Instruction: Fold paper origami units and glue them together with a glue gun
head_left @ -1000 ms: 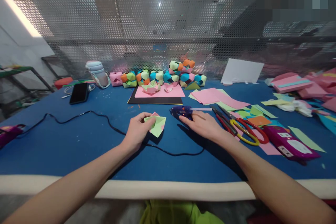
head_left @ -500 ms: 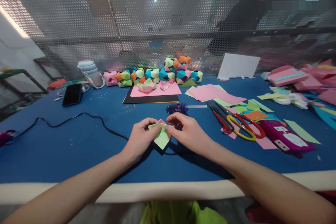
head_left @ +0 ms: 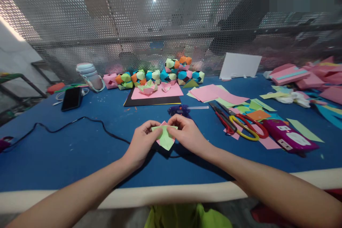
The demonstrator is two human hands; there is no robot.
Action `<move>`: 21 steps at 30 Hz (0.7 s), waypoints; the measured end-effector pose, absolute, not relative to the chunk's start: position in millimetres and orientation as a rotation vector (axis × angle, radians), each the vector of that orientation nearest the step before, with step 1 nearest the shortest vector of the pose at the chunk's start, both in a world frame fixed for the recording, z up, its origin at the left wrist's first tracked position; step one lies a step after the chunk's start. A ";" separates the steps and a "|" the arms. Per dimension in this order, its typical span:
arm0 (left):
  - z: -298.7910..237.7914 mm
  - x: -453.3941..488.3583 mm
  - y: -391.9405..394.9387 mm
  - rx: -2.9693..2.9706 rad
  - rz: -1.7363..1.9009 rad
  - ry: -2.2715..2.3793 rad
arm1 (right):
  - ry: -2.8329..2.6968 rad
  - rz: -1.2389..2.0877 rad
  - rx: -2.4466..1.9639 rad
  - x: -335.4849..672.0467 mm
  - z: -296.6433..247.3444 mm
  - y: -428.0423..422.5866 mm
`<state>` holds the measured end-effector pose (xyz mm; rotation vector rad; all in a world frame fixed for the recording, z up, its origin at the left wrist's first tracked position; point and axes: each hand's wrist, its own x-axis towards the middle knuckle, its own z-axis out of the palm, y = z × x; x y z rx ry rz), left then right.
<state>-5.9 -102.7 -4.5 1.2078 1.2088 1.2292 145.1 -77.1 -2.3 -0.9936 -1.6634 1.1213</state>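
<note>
Between my two hands is a folded paper piece (head_left: pixel 166 140), light green with a pink tip at the top, held just above the table. The thumb and fingers of my left hand (head_left: pixel 143 141) pinch its left edge. On the opposite side my right hand (head_left: pixel 187 132) pinches the right edge, thumb on the green face and fingers curled behind. A dark blue glue gun (head_left: pixel 178 110) with a clear glue stick lies just beyond my hands. Farther back, folded pink and green paper pieces (head_left: pixel 148 88) rest on a pink sheet (head_left: pixel 135 93) over black paper.
Several paper balls (head_left: pixel 168 76) line the mesh panel (head_left: pixel 128 14). Scissors (head_left: pixel 247 128), paper sheets (head_left: pixel 211 93), scraps and a purple pouch (head_left: pixel 290 137) lie to the right. A phone (head_left: pixel 71 98), a bottle (head_left: pixel 90 76) and a black cord (head_left: pixel 66 124) are at left.
My right fingers have closed in on the paper's right edge, now pinching it. The paper's top edge looks straighter and wider. The whole view has shifted slightly.
</note>
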 end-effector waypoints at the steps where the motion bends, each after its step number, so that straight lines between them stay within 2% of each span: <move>1: -5.0 -6.4 -102.6 1.200 1.241 1.196 | -1.660 1.121 -0.992 145.2 -2.2 -76.9; 14: -4.3 -6.6 -100.2 1.033 1.235 1.092 | -1.669 1.121 -0.903 144.3 -2.5 -79.6; 17: -1.5 -7.0 -100.2 0.988 1.212 1.069 | -1.757 1.016 -0.886 146.3 -2.0 -80.5; 21: -2.6 -8.8 -99.6 0.974 1.191 1.045 | -1.933 0.693 -0.825 149.8 -4.7 -79.1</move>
